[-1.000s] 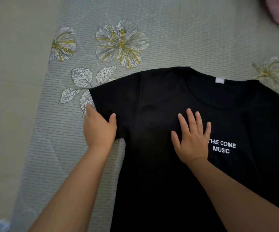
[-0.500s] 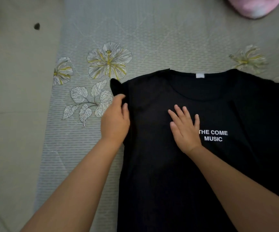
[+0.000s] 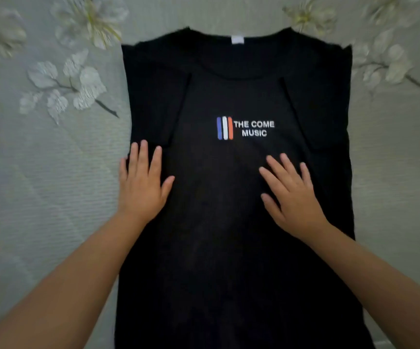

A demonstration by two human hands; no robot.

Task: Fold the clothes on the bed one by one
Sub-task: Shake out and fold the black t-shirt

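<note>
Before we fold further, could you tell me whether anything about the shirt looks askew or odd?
Nothing stands out. The black shirt lies flat and face up on the bed, both sleeves folded in, with the left hand and right hand resting flat on it.

Left sleeve [image 3: 153, 102] now folded inward — left hand [image 3: 141, 185] released, flat on shirt [image 3: 229, 235].

Setting: a home bedroom. A bed [image 3: 53, 197] is seen from above, covered by a quilted grey-green bedspread [image 3: 40, 235] printed with pale flowers [image 3: 90, 18] and leaves [image 3: 60, 84]. A black T-shirt [image 3: 229, 248] is laid flat on it, sleeves tucked in, as household laundry is.
</note>
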